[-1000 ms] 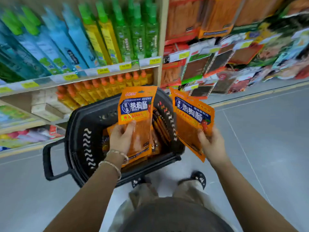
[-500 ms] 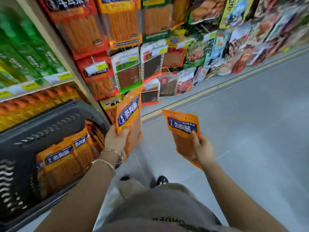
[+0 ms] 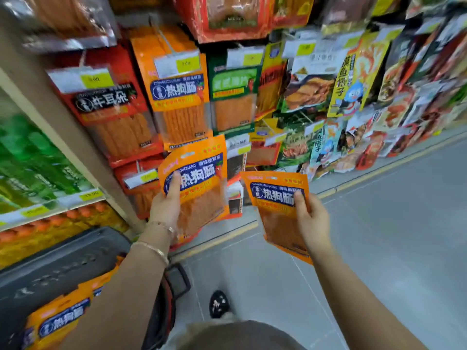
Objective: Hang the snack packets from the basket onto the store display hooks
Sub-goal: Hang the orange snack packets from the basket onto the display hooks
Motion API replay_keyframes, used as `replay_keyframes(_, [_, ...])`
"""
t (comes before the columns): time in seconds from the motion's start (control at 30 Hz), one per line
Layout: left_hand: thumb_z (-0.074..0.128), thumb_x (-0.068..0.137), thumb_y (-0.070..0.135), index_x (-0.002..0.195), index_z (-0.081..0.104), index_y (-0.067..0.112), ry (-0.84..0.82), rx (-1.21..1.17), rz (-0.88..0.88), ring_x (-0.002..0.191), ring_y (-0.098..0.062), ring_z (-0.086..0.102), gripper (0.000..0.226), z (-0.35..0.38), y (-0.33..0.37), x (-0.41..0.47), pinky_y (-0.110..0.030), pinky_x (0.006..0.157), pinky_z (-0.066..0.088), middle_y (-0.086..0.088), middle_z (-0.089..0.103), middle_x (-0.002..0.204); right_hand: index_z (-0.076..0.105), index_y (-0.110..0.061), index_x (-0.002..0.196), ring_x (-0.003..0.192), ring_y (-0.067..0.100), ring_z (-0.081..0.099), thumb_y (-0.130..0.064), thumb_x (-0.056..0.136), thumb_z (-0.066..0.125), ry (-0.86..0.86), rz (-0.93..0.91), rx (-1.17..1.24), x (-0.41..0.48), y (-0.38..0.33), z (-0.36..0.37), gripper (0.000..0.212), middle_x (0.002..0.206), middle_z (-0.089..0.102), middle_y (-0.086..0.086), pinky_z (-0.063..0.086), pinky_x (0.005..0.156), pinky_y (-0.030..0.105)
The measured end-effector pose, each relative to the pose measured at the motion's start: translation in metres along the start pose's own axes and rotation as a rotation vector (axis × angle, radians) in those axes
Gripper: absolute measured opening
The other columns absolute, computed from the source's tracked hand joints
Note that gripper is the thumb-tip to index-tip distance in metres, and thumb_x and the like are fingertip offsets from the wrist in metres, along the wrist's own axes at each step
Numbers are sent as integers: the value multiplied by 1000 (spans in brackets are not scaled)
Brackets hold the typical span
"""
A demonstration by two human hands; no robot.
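The left hand (image 3: 165, 207) is closed around an orange snack packet (image 3: 199, 178), thumb across the blue label, holding it upright just below a matching hanging packet (image 3: 180, 97) on the display. The right hand (image 3: 312, 221) is closed on a second orange packet (image 3: 278, 195), held lower and apart from the display, above the floor (image 3: 379, 236). More orange packets (image 3: 59, 318) lie in the dark basket (image 3: 63, 263) at lower left.
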State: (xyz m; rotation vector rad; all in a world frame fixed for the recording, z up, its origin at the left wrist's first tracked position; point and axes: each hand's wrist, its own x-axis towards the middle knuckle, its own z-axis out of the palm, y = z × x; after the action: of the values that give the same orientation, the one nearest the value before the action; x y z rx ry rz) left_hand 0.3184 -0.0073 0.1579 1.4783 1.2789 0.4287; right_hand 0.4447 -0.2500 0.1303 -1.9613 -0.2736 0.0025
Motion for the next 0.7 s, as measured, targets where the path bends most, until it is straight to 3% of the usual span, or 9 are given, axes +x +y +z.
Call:
replay_keyframes(0.07, [35, 78, 78, 121, 51, 9, 28, -28, 38, 80, -23, 48, 82, -3, 28, 19, -34, 72, 33, -6, 55, 101, 60, -21, 79, 69, -2, 53, -35, 97, 48, 14, -93, 22, 33, -24, 11, 25, 72, 60, -9, 36, 57, 9])
replay_keyframes(0.13, [38, 82, 72, 102, 50, 11, 61, -67, 122, 73, -19, 49, 65, -8, 55, 32, -34, 72, 34, -5, 55, 90, 55, -26, 73, 67, -13, 51, -33, 98, 48, 25, -181, 49, 61, -52, 21, 26, 67, 58, -15, 35, 58, 4])
replay_keyframes(0.23, [50, 87, 57, 124, 53, 10, 73, -147, 322, 103, -15, 50, 59, -22, 88, 48, -29, 89, 36, 4, 51, 117, 56, -32, 94, 82, -22, 50, -27, 99, 46, 26, -328, 117, 99, -92, 34, 12, 86, 58, -26, 36, 68, 0])
replay_keyframes(0.27, [53, 87, 54, 124, 53, 16, 61, -159, 378, 111, -16, 52, 53, -28, 97, 53, -34, 96, 40, 4, 54, 122, 56, -29, 98, 86, -18, 53, -26, 99, 46, 17, -365, 151, 111, -104, 38, 11, 91, 58, -23, 40, 73, 5])
replay_keyframes(0.33, [58, 86, 49, 105, 61, 29, 71, -213, 455, 105, -16, 60, 28, -41, 115, 63, -43, 99, 44, 7, 64, 108, 56, -15, 93, 83, 7, 58, -26, 99, 45, 6, -435, 195, 133, -129, 47, 16, 86, 61, -6, 45, 75, 22])
replay_keyframes(0.37, [61, 83, 50, 99, 63, 30, 91, -261, 456, 103, -15, 61, 26, -48, 124, 68, -43, 99, 44, 8, 66, 106, 55, -11, 91, 79, 13, 55, -25, 99, 46, 13, -474, 214, 142, -143, 52, 18, 83, 59, -3, 44, 73, 23])
replay_keyframes(0.47, [61, 73, 62, 101, 64, 29, 181, -369, 472, 108, -20, 60, 43, -66, 155, 71, -37, 94, 45, 4, 65, 111, 57, -23, 94, 81, -1, 52, -24, 98, 48, 20, -568, 288, 164, -189, 67, 11, 85, 57, -16, 39, 71, 8])
replay_keyframes(0.57, [57, 63, 72, 83, 69, 29, 241, -395, 541, 90, -11, 67, 49, -79, 189, 71, -36, 83, 51, 14, 71, 84, 55, -30, 87, 77, -6, 52, -24, 98, 48, -20, -607, 374, 181, -231, 83, 14, 85, 58, -14, 39, 69, 10])
replay_keyframes(0.7, [64, 56, 74, 73, 72, 42, 248, -497, 604, 83, -14, 70, 37, -94, 230, 71, -46, 84, 54, 10, 74, 80, 58, -32, 90, 77, -16, 53, -26, 96, 50, -102, -644, 468, 202, -289, 101, 12, 85, 59, -19, 41, 68, 11])
